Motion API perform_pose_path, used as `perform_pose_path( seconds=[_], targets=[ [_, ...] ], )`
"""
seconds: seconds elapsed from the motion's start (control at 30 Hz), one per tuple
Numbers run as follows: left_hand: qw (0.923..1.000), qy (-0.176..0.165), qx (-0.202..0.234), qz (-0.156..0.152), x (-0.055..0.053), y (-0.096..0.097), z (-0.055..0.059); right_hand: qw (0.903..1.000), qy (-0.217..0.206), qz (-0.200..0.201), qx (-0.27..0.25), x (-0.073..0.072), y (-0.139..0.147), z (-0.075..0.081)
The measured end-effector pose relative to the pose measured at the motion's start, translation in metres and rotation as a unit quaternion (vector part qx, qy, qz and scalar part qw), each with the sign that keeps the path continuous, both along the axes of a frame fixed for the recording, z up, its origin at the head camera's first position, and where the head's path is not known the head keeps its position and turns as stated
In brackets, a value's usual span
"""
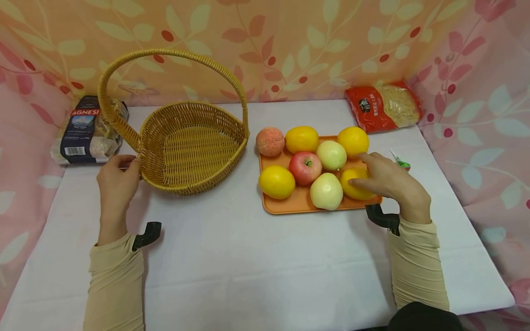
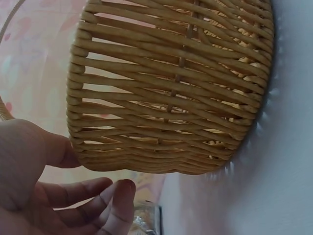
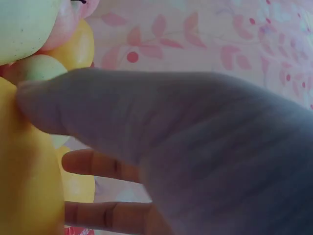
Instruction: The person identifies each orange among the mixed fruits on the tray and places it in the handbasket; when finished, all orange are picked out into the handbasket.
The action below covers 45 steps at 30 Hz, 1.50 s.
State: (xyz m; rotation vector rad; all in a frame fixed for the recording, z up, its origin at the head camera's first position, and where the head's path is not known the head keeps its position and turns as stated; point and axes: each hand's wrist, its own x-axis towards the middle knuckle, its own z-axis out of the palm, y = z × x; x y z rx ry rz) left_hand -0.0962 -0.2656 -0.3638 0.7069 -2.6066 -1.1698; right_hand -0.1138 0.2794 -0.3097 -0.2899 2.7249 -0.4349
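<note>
A woven wicker basket (image 1: 192,154) with a tall arched handle stands at the left. My left hand (image 1: 118,179) is at the basket's left side, its thumb against the rim in the left wrist view and its curled fingers close below. My right hand (image 1: 391,177) reaches over the right side of an orange tray (image 1: 290,208). Its thumb touches a lemon (image 1: 357,184) at the tray's front right corner, and the other fingers extend beyond that fruit. Also on the tray are a red apple (image 1: 305,168), pale green fruits (image 1: 326,191) and more lemons (image 1: 277,182).
A peach-coloured textured ball (image 1: 270,141) sits at the tray's back left corner. Behind the basket's left side lies an AGNESI pasta bag (image 1: 89,131). A red noodle bag (image 1: 384,106) lies at the back right, and a small green item (image 1: 400,162) is beside my right hand.
</note>
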Motion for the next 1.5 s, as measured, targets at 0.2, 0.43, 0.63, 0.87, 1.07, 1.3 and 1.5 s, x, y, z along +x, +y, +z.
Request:
perform_pose_path(
  seconds=[0.2,0.43,0.63,0.87,1.07,1.3,1.5],
  targets=[
    [0.9999,0.010,0.014,0.001,-0.001,0.001,-0.002,0.9997,-0.015,0.013,0.015,0.000,0.003,-0.004],
    [0.9998,0.013,0.011,0.003,-0.002,0.002,-0.003,0.9992,-0.017,0.033,0.014,-0.001,0.005,-0.005],
    [0.9998,0.018,0.005,-0.001,-0.002,0.001,-0.004,0.9991,-0.019,0.035,0.012,-0.003,0.004,-0.007],
    [0.9998,0.019,-0.002,-0.006,-0.001,0.002,-0.004,0.9994,-0.007,0.028,0.020,-0.003,0.006,-0.007],
    [0.9998,0.022,-0.005,-0.001,0.000,0.003,-0.003,0.9997,0.009,0.003,0.021,-0.001,0.007,0.001],
    [0.9997,0.022,-0.004,-0.006,0.000,0.004,-0.003,0.9987,0.043,-0.027,0.000,0.003,0.007,0.011],
    [0.9994,0.031,-0.014,-0.002,0.000,0.005,-0.004,0.9933,0.105,-0.020,-0.046,0.004,0.002,0.013]
  ],
)
